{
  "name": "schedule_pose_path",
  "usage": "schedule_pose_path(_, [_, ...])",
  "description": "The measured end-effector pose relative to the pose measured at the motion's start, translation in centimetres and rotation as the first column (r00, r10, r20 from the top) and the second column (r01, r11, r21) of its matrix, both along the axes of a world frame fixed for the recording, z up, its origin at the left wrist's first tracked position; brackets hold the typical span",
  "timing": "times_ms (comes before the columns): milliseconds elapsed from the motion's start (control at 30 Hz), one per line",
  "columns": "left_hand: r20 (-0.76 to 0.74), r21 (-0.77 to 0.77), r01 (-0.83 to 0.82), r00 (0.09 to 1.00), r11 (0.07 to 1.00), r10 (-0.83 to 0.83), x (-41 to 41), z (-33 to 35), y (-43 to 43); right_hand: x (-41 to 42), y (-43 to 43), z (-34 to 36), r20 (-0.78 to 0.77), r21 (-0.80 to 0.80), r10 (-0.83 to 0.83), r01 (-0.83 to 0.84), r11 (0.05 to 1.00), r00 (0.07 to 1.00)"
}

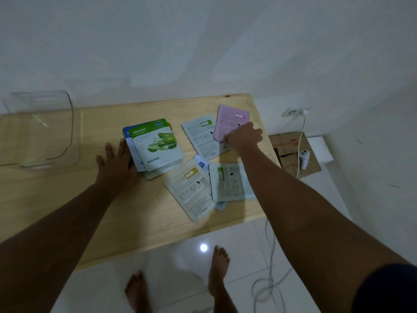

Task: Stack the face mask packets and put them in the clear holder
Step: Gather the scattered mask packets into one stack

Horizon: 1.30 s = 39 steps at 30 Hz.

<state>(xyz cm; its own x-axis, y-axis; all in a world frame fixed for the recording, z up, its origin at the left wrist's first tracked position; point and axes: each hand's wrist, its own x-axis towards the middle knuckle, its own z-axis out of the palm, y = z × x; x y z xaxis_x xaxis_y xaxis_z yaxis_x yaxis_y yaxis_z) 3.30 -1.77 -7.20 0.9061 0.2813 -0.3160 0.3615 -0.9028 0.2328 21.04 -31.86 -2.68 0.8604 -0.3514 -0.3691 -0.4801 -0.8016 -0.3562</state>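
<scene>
Hands among scattered mask packets

Fingers of the right hand (244,135) pinch the pink foil packet (230,122) at centre right. The left hand (115,160), spread flat, presses the green aloe packet stack (158,146). Other pale packets lie loose on the light wooden table (135,211). The clear plastic holder (38,129) stands upper left, before a white wall.

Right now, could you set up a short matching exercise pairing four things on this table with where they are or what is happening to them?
Things:
1. Aloe Vera packet
2. pink packet
3. clear holder
4. left hand

States:
A. empty, at the table's far left
B. gripped at its near edge by the right hand
C. flat against the pile's left side
D. face up on top of a pile

Pairs: 1-D, 2-B, 3-A, 4-C
</scene>
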Motion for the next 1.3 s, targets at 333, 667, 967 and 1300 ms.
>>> schedule_pose_path(333, [0.012, -0.006, -0.001, 1.0, 1.0, 0.001, -0.1, -0.2, 0.2, 0.3, -1.3, -0.7, 0.123, 0.283, -0.104, 0.066, 0.957, 0.987])
schedule_pose_path(667, [-0.023, -0.015, -0.004, 1.0, 1.0, 0.004, -0.2, 0.4, -0.2, -2.9, 4.9, 2.1, 0.421, 0.414, 0.137, -0.325, 0.85, 0.897])
schedule_pose_path(967, [-0.019, -0.055, 0.028, 0.999, 0.998, -0.029, -0.4, 0.4, 0.6, -10.4, 14.7, 1.7, 0.41, 0.132, 0.614, -0.71, 0.692, 0.675])
schedule_pose_path(1300, [0.021, -0.061, 0.023, 1.0, 0.998, -0.022, -0.7, 0.4, 0.6, -11.8, 15.1, 0.7, 0.343, -0.015, 0.791, -0.839, 0.543, 0.506])
